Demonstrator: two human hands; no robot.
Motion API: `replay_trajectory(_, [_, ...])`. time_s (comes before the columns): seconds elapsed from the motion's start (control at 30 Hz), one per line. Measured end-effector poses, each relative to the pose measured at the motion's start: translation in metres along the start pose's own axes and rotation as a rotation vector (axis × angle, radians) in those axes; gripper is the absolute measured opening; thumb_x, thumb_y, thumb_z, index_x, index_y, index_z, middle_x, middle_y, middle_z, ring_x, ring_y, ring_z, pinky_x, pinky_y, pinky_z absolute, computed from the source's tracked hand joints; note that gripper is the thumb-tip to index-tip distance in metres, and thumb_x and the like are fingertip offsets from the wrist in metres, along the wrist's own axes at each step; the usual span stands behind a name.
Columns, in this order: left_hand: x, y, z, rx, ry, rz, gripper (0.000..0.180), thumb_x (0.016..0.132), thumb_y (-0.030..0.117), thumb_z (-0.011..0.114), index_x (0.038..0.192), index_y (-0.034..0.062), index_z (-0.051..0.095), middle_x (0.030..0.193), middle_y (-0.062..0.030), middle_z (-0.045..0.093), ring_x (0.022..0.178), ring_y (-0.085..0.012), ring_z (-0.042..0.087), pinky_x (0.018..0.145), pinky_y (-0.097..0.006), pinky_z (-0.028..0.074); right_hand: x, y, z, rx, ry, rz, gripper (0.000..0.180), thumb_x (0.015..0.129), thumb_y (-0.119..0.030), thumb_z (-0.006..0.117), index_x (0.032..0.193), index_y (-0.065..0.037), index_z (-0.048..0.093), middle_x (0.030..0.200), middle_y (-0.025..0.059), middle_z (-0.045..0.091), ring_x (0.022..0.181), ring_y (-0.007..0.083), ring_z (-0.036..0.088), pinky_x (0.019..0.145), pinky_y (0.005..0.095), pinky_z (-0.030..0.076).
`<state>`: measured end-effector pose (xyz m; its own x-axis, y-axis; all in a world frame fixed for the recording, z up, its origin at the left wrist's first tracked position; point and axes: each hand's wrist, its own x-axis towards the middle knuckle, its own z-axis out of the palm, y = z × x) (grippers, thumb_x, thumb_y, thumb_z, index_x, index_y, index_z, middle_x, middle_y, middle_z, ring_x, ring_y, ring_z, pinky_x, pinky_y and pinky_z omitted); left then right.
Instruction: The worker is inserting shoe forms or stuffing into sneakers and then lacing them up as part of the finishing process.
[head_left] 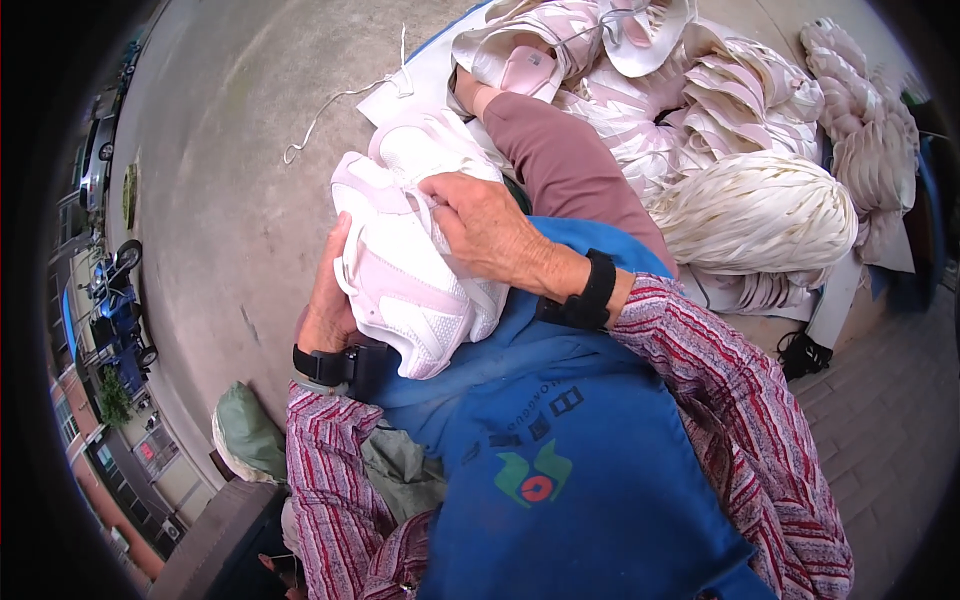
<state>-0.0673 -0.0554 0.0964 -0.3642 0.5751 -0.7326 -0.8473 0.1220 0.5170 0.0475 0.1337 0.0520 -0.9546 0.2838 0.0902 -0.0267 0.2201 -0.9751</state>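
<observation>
Above my lap, a white and pale pink shoe upper is held between my two hands. My left hand wraps round its left side, with the fingers partly hidden beneath. From the right, my right hand has its fingers curled against the upper's inner edge, near the eyelet strips; the fingertips are partly covered. Another white upper lies right behind and against the first one. Both wrists carry black straps. A blue apron spreads under the shoe uppers.
Stacks of white and pink shoe uppers fill the upper right. A tied bundle of cream pieces lies nearer. White cord trails on the concrete floor. A green bag sits at lower left; a blue tricycle stands farther off.
</observation>
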Motion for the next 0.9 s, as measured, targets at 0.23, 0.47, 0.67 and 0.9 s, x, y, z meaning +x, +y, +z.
replay_trajectory(0.23, [0.029, -0.023, -0.014, 0.027, 0.110, -0.046, 0.058, 0.101, 0.046, 0.048, 0.138, 0.0018, 0.047, 0.129, -0.0154, 0.060, 0.114, -0.0257, 0.062, 0.095, -0.041, 0.053, 0.001, 0.036, -0.013, -0.356, -0.016, 0.194, 0.047, 0.091, -0.025, 0.063, 0.119, 0.011, 0.051, 0.111, 0.0325, 0.053, 0.105, 0.0459, 0.057, 0.089, 0.0510, 0.048])
replay_trajectory(0.47, [0.020, -0.030, -0.017, -0.054, 0.070, -0.062, 0.062, 0.100, 0.049, 0.045, 0.142, 0.0035, 0.043, 0.134, -0.0170, 0.056, 0.120, -0.0292, 0.059, 0.100, -0.043, 0.051, 0.001, 0.024, -0.013, -0.176, -0.227, 0.490, 0.067, 0.091, -0.037, 0.061, 0.131, 0.011, 0.039, 0.117, 0.0351, 0.051, 0.107, 0.0485, 0.055, 0.089, 0.0549, 0.046])
replay_trajectory(0.67, [0.010, -0.036, -0.021, -0.236, -0.074, 0.024, 0.067, 0.101, 0.054, 0.033, 0.150, 0.0074, 0.034, 0.145, -0.0166, 0.048, 0.128, -0.0333, 0.053, 0.108, -0.047, 0.043, -0.027, -0.019, 0.001, -0.345, -0.039, 0.137, 0.067, 0.085, -0.025, 0.066, 0.136, 0.007, 0.038, 0.107, 0.0251, 0.053, 0.098, 0.0385, 0.054, 0.081, 0.0484, 0.042])
replay_trajectory(0.9, [-0.020, -0.052, -0.038, -0.363, -0.080, 0.103, 0.066, 0.101, 0.053, 0.034, 0.150, 0.0078, 0.035, 0.145, -0.0163, 0.048, 0.128, -0.0336, 0.053, 0.109, -0.047, 0.043, -0.040, -0.056, 0.026, 0.037, -0.007, -0.033, 0.058, 0.084, -0.001, 0.060, 0.138, 0.004, 0.040, 0.103, 0.0212, 0.047, 0.091, 0.0403, 0.055, 0.079, 0.0437, 0.048])
